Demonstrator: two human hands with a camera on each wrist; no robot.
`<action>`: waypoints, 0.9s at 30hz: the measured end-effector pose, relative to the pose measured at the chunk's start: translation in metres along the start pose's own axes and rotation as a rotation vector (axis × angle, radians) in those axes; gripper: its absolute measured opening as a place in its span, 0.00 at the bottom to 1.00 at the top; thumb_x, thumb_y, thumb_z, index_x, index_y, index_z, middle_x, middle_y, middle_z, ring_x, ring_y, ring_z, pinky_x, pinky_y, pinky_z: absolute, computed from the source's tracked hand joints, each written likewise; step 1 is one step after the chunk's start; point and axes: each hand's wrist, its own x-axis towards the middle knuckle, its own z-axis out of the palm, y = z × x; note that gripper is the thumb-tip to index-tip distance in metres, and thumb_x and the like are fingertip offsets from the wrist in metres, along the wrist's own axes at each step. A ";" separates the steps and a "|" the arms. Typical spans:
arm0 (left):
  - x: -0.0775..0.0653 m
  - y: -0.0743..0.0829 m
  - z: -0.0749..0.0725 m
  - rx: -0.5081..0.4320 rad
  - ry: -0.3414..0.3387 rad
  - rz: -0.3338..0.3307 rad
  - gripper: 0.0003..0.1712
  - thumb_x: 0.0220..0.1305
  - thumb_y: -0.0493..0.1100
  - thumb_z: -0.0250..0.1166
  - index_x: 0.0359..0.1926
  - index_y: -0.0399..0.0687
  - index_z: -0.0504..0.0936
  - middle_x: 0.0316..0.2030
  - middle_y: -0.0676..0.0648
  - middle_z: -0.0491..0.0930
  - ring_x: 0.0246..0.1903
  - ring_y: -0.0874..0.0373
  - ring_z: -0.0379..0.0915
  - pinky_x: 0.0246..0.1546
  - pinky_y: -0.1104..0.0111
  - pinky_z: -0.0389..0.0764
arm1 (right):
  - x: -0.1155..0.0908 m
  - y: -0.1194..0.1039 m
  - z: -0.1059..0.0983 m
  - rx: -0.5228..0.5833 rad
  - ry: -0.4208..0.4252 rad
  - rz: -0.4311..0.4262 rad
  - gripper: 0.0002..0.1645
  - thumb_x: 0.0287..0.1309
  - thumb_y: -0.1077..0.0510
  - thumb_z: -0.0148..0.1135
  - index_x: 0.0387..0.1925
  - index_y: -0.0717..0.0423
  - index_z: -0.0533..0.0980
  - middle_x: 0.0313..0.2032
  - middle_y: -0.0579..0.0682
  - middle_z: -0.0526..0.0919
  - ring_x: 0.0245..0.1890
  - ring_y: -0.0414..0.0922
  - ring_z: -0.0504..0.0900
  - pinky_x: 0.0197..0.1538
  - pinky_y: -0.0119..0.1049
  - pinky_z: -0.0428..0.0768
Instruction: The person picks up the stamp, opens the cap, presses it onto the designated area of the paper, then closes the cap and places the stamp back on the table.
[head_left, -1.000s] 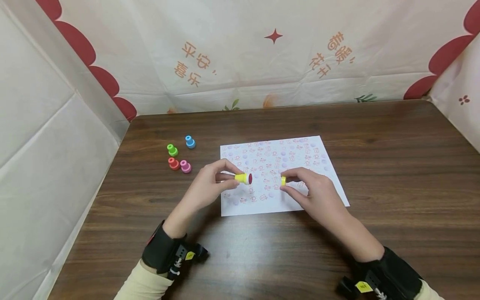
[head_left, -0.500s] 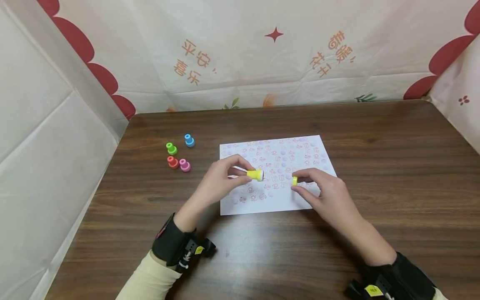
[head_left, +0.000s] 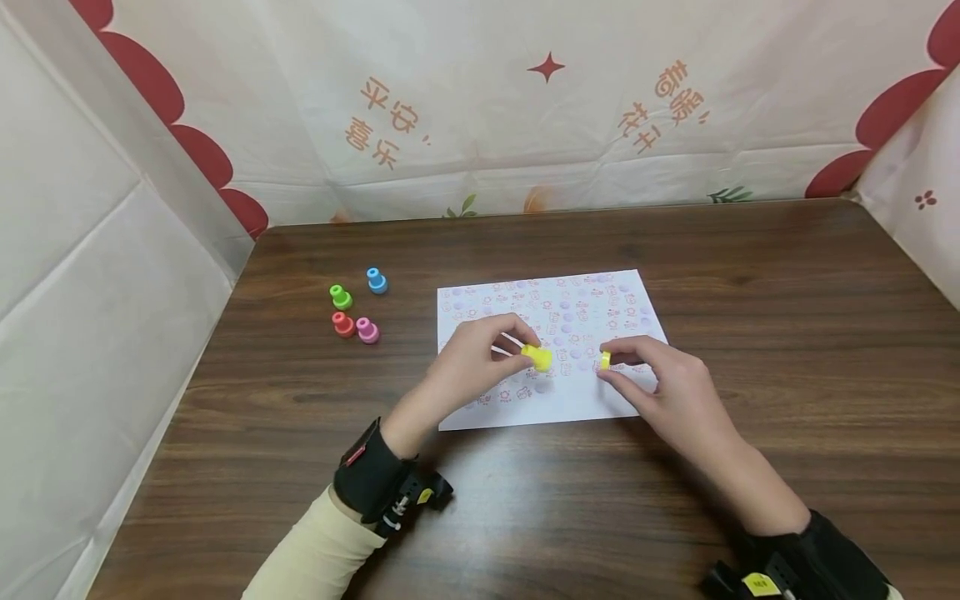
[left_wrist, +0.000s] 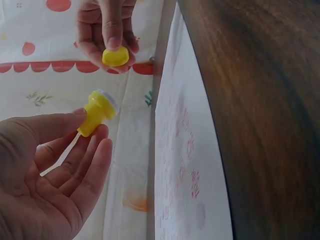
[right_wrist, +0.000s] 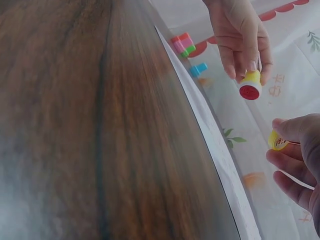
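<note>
We've got the yellow plastic stamp body with a white collar [head_left: 537, 358] in the left hand [head_left: 480, 354], over the white paper sheet with red and purple prints [head_left: 562, 407]. Thumb and fingertips pinch only its narrow handle end; the outer fingers are loosely spread. We read that grip as keeping skin off the round red stamp face [right_wrist: 249, 92], which the right wrist view shows bare and turned toward the other hand.

Right hand [head_left: 678, 392]: thumb and fingertips pinch the small round yellow plastic cap [head_left: 604, 360] by its edges, lower fingers held apart from it. It has a marking on it, too small for us to read. Edge hold probably leaves the flat sides unobstructed. Cap and body are apart, gap between them, both in the air above the sheet.

Sheet lies flat on the dark brown wood-grain table [head_left: 600, 500], under both hands, so prints sit within easy reach.

Parked off the sheet's left side: blue plastic stamp [head_left: 377, 281], green plastic stamp [head_left: 341, 297], red plastic stamp [head_left: 342, 324], pink plastic stamp [head_left: 367, 331]. All upright, wide end down, likely for stability. Red and pink sit side by side; can't tell if they touch.
</note>
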 end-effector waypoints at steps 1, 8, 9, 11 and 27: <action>0.001 0.001 0.002 0.009 -0.007 -0.002 0.09 0.57 0.37 0.69 0.40 0.47 0.82 0.41 0.49 0.84 0.38 0.60 0.81 0.44 0.64 0.84 | 0.000 0.001 0.000 -0.001 0.000 0.003 0.20 0.41 0.61 0.76 0.40 0.56 0.81 0.33 0.51 0.88 0.34 0.45 0.85 0.35 0.51 0.85; 0.009 0.011 0.017 0.195 -0.061 -0.007 0.10 0.59 0.41 0.68 0.43 0.49 0.82 0.42 0.51 0.84 0.39 0.62 0.78 0.43 0.67 0.83 | -0.002 0.003 -0.003 -0.005 0.011 0.009 0.21 0.40 0.62 0.77 0.41 0.58 0.81 0.34 0.53 0.88 0.34 0.47 0.85 0.36 0.53 0.85; 0.009 0.013 0.019 0.234 -0.069 -0.008 0.11 0.59 0.41 0.68 0.44 0.49 0.82 0.42 0.52 0.83 0.38 0.63 0.78 0.42 0.68 0.83 | -0.002 0.004 -0.003 -0.007 0.013 0.007 0.21 0.40 0.62 0.77 0.41 0.57 0.81 0.34 0.53 0.88 0.34 0.47 0.85 0.36 0.53 0.85; 0.011 0.015 0.024 0.304 -0.077 -0.007 0.11 0.59 0.42 0.68 0.44 0.50 0.82 0.42 0.52 0.83 0.38 0.63 0.77 0.41 0.69 0.82 | -0.003 0.005 -0.004 -0.008 0.015 0.007 0.21 0.40 0.62 0.77 0.41 0.57 0.81 0.34 0.53 0.88 0.34 0.46 0.85 0.36 0.53 0.85; 0.015 0.019 0.039 0.522 -0.122 0.020 0.09 0.61 0.42 0.66 0.43 0.51 0.81 0.38 0.53 0.83 0.34 0.63 0.75 0.37 0.70 0.81 | -0.006 0.008 -0.005 -0.015 0.026 0.014 0.21 0.41 0.62 0.76 0.41 0.58 0.81 0.35 0.53 0.89 0.33 0.47 0.85 0.34 0.53 0.85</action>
